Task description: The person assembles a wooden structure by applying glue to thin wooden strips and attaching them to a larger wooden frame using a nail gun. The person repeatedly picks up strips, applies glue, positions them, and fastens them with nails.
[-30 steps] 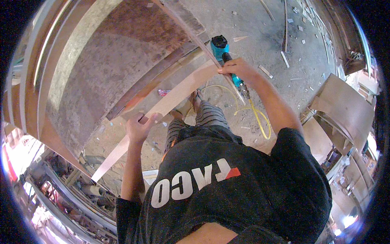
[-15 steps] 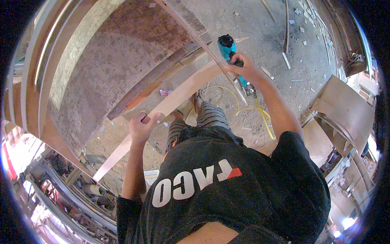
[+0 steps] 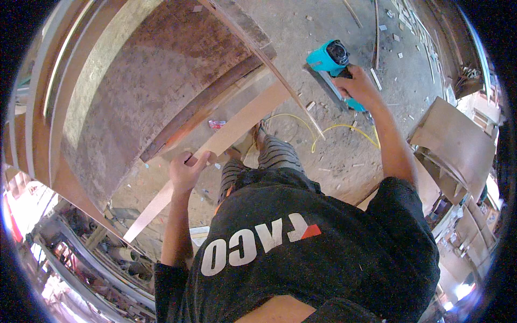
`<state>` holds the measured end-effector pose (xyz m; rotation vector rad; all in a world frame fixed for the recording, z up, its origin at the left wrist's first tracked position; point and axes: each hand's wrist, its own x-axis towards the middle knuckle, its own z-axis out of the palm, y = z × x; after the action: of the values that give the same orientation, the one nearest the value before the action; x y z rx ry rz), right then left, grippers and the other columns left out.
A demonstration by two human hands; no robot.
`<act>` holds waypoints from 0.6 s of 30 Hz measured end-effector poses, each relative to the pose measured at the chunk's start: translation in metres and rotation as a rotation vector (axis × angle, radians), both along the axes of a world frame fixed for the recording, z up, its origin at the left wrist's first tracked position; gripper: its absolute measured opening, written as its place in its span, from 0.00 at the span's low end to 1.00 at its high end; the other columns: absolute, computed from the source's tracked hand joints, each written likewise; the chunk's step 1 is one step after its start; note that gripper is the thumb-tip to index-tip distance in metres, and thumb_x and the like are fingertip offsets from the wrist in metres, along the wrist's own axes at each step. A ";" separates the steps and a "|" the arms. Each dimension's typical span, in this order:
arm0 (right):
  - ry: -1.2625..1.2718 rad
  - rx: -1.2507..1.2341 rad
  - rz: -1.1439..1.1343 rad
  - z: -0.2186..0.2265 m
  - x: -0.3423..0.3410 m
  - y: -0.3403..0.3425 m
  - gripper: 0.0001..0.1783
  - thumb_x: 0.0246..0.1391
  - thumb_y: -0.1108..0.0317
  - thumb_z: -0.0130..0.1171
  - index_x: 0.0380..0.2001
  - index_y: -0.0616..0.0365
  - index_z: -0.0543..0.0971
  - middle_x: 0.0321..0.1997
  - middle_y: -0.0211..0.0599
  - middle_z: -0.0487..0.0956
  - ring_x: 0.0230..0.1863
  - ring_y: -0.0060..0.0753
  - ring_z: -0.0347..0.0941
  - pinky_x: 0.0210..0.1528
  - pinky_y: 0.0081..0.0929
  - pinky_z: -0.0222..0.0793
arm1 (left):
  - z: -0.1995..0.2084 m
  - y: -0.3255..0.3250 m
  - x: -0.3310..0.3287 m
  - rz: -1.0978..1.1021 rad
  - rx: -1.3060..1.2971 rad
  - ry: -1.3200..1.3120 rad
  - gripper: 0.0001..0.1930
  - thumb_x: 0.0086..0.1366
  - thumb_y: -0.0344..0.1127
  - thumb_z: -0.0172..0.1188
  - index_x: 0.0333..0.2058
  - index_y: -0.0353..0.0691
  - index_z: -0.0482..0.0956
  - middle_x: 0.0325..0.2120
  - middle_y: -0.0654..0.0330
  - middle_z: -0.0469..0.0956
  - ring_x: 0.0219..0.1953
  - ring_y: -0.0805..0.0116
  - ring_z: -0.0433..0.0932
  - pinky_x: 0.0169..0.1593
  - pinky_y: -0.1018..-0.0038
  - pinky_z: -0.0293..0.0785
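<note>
The hands are well apart, each closed on something. The left hand pinches a pale wooden strip, its thumb lying along the upper face; the right hand wraps the grip of a nail gun.

At the far left, smooth bands of wood-coloured material sweep upward in curves. Beside them spreads a broad board, brown and blotchy, its surface dull and worn-looking. The strip, flat, smooth and long, slants in front of the board, from low on the left up toward the centre, passing above the wearer's grey-striped trousers. Its upper end meets or nearly meets a slender wooden lath sloping down rightward; which, I cannot tell.

Right of the lath is the nail gun, its rounded teal body capped in black, with a long, straight grey magazine. Below, a thin yellow hose curls over a gritty grey floor sprinkled with splinters and offcuts. At the far right lean curved, tan sheet panels, smooth and thin-edged.
</note>
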<state>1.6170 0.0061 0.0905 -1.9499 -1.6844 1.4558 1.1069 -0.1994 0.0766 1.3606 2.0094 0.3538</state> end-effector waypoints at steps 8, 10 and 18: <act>0.348 -0.531 -0.122 0.005 0.011 0.002 0.23 0.63 0.45 0.67 0.40 0.56 0.81 0.16 0.21 0.68 0.15 0.18 0.62 0.19 0.25 0.58 | -0.007 -0.004 -0.002 0.030 -0.031 0.014 0.33 0.54 0.64 0.75 0.17 0.36 0.75 0.13 0.61 0.71 0.18 0.69 0.67 0.25 0.66 0.64; 0.372 -0.578 -0.140 -0.008 0.015 0.000 0.25 0.63 0.42 0.66 0.42 0.57 0.81 0.16 0.20 0.67 0.14 0.18 0.61 0.19 0.25 0.57 | -0.003 -0.001 -0.001 0.020 -0.041 0.033 0.33 0.53 0.64 0.75 0.17 0.36 0.75 0.13 0.61 0.71 0.18 0.70 0.67 0.25 0.66 0.64; 0.497 -0.633 -0.123 -0.016 0.013 -0.002 0.25 0.66 0.42 0.62 0.42 0.56 0.80 0.15 0.18 0.66 0.14 0.18 0.60 0.19 0.24 0.59 | -0.001 -0.003 -0.003 0.031 -0.055 0.036 0.33 0.52 0.65 0.76 0.17 0.37 0.75 0.13 0.60 0.71 0.17 0.68 0.67 0.25 0.65 0.65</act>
<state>1.6300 0.0046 0.0749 -1.6646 -0.9399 2.3714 1.1035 -0.2026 0.0751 1.3122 2.0560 0.2880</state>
